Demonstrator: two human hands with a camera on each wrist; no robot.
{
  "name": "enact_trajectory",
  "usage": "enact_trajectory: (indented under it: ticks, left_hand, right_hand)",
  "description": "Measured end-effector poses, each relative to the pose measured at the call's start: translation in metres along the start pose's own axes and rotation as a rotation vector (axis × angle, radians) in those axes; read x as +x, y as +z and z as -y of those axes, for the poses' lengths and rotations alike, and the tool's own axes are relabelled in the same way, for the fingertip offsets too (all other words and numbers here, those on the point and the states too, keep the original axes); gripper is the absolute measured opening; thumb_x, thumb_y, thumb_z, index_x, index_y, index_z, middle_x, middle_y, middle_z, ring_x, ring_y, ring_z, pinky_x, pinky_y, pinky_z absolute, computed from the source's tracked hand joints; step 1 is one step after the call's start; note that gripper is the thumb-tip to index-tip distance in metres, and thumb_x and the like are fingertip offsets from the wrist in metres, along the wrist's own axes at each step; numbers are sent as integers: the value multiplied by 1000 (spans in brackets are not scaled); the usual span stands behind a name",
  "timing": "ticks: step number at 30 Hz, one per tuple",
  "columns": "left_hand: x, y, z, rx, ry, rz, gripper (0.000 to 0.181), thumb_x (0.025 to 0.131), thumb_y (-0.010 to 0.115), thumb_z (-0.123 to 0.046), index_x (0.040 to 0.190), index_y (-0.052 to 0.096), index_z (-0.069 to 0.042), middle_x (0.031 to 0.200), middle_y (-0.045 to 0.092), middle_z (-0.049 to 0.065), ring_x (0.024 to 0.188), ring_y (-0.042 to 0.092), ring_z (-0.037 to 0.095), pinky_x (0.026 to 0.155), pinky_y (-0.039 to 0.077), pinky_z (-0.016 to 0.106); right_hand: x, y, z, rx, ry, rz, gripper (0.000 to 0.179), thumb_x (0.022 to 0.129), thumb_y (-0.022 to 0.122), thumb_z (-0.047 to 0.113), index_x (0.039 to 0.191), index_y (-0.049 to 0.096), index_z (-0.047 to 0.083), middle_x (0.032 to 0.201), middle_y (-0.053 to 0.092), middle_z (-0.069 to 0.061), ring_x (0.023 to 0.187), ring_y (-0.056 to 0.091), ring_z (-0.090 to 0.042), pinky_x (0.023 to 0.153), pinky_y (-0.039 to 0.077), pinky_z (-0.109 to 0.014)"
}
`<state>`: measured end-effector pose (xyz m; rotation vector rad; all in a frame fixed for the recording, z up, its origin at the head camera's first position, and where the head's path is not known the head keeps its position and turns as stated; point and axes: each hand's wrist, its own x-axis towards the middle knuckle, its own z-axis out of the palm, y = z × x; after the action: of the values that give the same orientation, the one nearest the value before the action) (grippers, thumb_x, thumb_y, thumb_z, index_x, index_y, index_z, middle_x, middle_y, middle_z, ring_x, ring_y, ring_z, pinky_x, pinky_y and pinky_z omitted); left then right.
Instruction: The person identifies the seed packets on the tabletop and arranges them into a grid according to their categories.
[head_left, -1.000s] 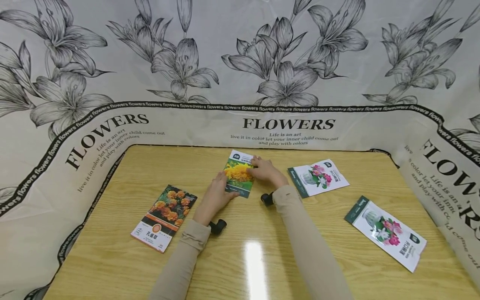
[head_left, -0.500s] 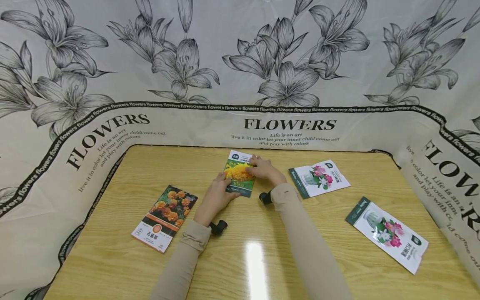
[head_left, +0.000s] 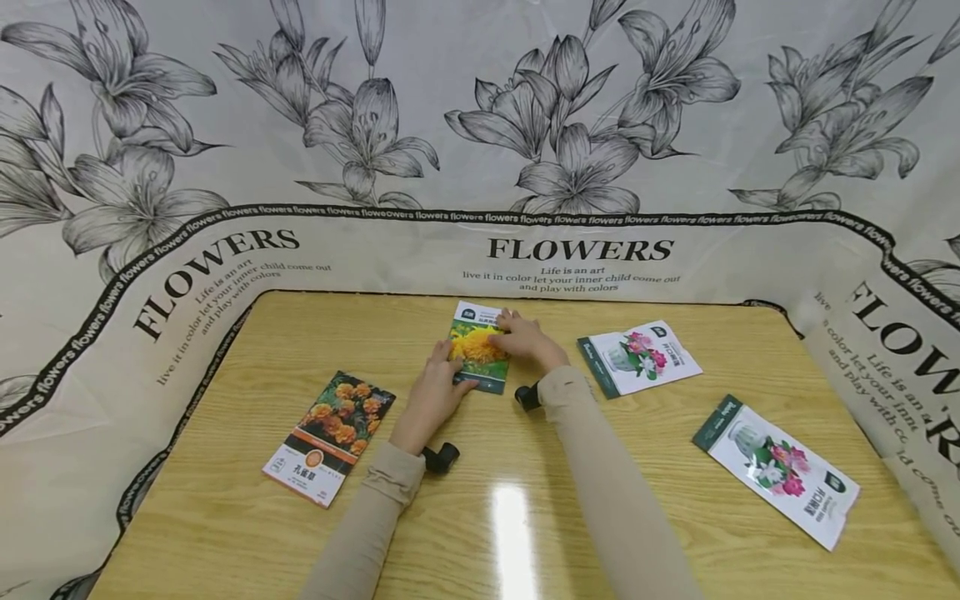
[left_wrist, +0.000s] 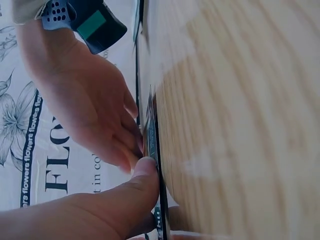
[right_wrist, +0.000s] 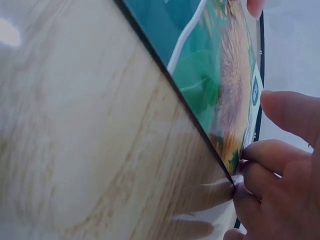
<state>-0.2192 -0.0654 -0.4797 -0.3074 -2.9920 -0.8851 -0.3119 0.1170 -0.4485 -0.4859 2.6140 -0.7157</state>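
A seed packet (head_left: 477, 348) with yellow flowers lies flat near the table's back edge, between both hands. My left hand (head_left: 429, 402) holds it at the lower left corner, thumb on the bottom edge, as the left wrist view shows the packet (left_wrist: 153, 135) edge-on. On the other side, my right hand (head_left: 529, 342) grips the upper right edge. In the right wrist view, bent fingers of the right hand (right_wrist: 280, 185) meet the edge of the packet (right_wrist: 205, 85), and the thumb is over its face. The hands hide parts of both side edges.
An orange-flower seed packet (head_left: 330, 437) lies to the left. Two white packets with pink flowers lie on the right: one packet (head_left: 641, 357) farther back, another packet (head_left: 776, 471) nearer. A printed flower curtain (head_left: 375, 258) borders the wooden table (head_left: 247, 350).
Both hands stay around the yellow-flower packet. The packet turns very slightly toward upright, and the right hand shifts a touch to the left.
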Motion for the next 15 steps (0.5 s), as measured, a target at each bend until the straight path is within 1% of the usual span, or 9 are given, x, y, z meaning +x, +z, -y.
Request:
enact_trajectory:
  ticks: [5,8,13,15]
  left_hand:
    - [2,4,3,-59,16,-31,42,91,74,-27,117,69,6,155,35,23,147,24,36,111,36,52]
    - [4,6,7,-106,32,-32,36,90,75,-25,109,68,5,155,35,23,147,22,37,113,33,52]
    - [5,8,13,-153,47,-29,36,91,74,-26,107,62,3,156,32,24,147,21,39,114,31,55]
    - [5,10,15,-176,60,-36,37,91,74,-26,107,61,4,156,32,25,147,22,39,116,27,55]
  right_hand:
    - [0,1,0,33,0,2,62,104,43,31,154,27,-3,163,10,-21,151,3,-35,119,-4,-57]
    - [-1,1,0,41,-1,4,63,104,44,31,154,27,-3,163,10,-20,151,2,-33,120,-5,-57]
    - [0,2,-1,29,-16,14,64,104,44,31,155,24,-3,163,8,-21,151,0,-34,119,-5,-58]
    - [0,2,-1,23,-23,23,66,104,45,31,155,21,-4,163,6,-21,151,-1,-35,118,-6,-59]
